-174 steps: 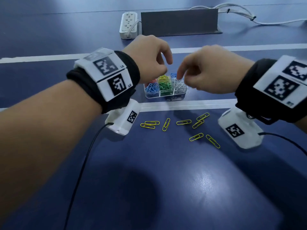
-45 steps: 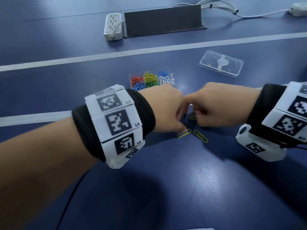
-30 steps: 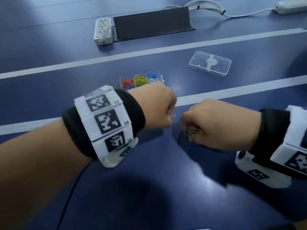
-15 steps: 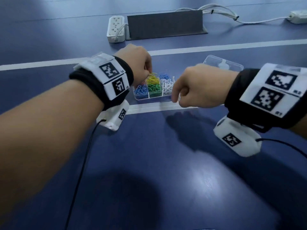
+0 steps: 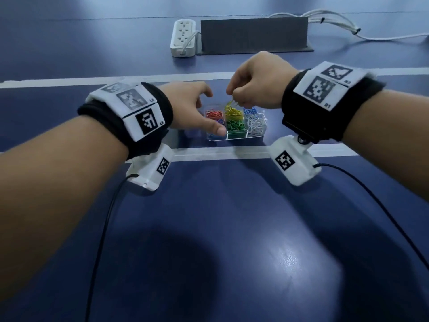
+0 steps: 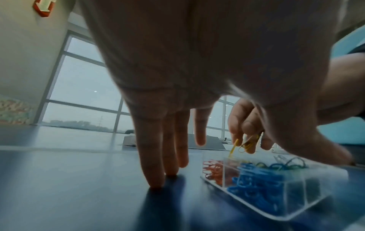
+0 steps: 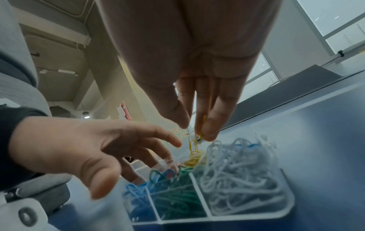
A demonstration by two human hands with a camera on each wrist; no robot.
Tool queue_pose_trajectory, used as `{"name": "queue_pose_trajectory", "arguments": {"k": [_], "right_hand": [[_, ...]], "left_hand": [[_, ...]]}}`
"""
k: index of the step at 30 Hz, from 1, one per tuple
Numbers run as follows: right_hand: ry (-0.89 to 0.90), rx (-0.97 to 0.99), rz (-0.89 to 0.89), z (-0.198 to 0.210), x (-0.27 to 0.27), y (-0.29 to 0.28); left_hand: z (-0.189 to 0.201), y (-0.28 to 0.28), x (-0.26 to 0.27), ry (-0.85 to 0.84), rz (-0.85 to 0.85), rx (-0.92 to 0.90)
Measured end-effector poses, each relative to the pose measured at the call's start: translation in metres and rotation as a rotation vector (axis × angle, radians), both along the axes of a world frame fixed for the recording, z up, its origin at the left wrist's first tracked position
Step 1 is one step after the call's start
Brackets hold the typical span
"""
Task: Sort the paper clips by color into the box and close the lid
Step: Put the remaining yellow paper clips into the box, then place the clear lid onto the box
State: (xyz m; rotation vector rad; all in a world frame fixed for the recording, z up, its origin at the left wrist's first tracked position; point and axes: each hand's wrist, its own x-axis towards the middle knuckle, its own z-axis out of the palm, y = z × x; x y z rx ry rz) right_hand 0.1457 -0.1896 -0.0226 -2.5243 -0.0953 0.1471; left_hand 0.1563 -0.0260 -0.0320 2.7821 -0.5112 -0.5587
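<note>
The fingers (image 7: 209, 125) of the right hand (image 5: 260, 80) are pinching a small bunch of yellow paper clips (image 7: 197, 137), held point-down and hanging straight over the yellow compartment (image 5: 233, 112), probably so that they will drop among their own colour and not spill into the neighbours. The lowest clip is dangling just above, or perhaps already touching, the yellow heap; the wrist views do not settle which. The left hand (image 5: 192, 108) is lying open and relaxed, its fingers (image 6: 156, 164) spread, two or three tips resting on the tabletop (image 5: 232, 228) just beside the left end of the box (image 5: 255, 135), the thumb reaching along the near edge of the box; whether it is touching the rim I cannot tell. This looks like a bracing hold, keeping the light clear box from sliding. Outward from the fingers, the box is sitting just beyond the nearer white line (image 5: 220, 155) on the tabletop, with red clips (image 5: 213, 113) at its far left, green clips (image 5: 235, 125) in the near middle, white clips (image 5: 255, 123) at the right and blue clips (image 6: 254, 176) at the near left. No loose clips are showing on the tabletop, and the lid is not in view, so closing appears to be the remaining step.
</note>
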Motion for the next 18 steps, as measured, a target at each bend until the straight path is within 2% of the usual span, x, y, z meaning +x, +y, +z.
{"name": "queue_pose_trajectory", "arguments": {"k": [4, 8, 12, 15, 18], "right_hand": [[0.031, 0.001, -0.003, -0.0016, -0.0008, -0.0015], [0.021, 0.112, 0.008, -0.0021, -0.0012, -0.0031], [-0.03, 0.194, 0.007, -0.0031, -0.0002, -0.0025], [-0.119, -0.045, 0.064, -0.0035, 0.0028, -0.0027], [-0.112, -0.318, 0.16, -0.0069, 0.002, -0.0027]], "left_hand": [[-0.0015, -0.0035, -0.0008, -0.005, -0.041, 0.066], [-0.0047, -0.0079, 0.0015, -0.068, -0.076, 0.133], [-0.0079, -0.0077, 0.0019, -0.075, -0.093, 0.124], [-0.0093, -0.0064, 0.0016, -0.078, -0.092, 0.116], [-0.0105, -0.0054, 0.0021, -0.078, -0.083, 0.111]]}}
